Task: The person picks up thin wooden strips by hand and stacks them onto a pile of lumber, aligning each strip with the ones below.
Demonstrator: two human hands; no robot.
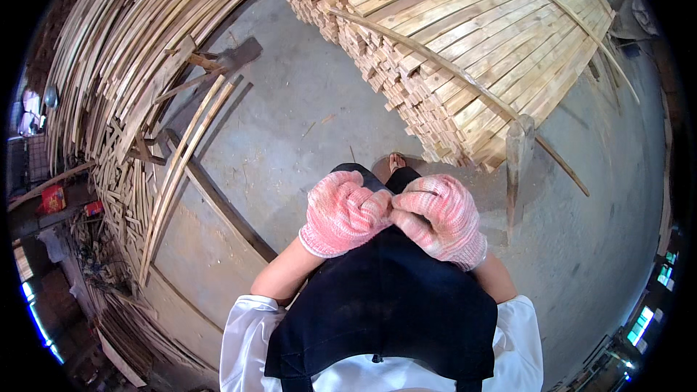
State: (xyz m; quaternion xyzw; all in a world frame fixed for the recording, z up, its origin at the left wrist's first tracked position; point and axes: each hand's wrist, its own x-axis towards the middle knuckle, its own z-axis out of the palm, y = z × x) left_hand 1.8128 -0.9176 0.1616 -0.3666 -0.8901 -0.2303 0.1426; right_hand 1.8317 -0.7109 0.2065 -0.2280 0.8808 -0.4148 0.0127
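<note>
Both my hands wear pink-and-white knitted work gloves and meet in front of my black apron (381,305). My left hand (341,214) is curled into a fist, its thumb side against the other hand's fingertips. Bent round into a pinch, the fingers of my right hand (440,219) touch the left hand at the middle. Anything between the fingertips is too small or too hidden to make out. Neither hand touches the wood around me.
Ahead to the right lies a big stack of sawn wooden planks (501,51), with a long batten (443,65) across it and a wooden post (517,160) at its near corner. Long thin slats (156,11) fill the left. Two slats (185,152) lean over a floor beam (225,210).
</note>
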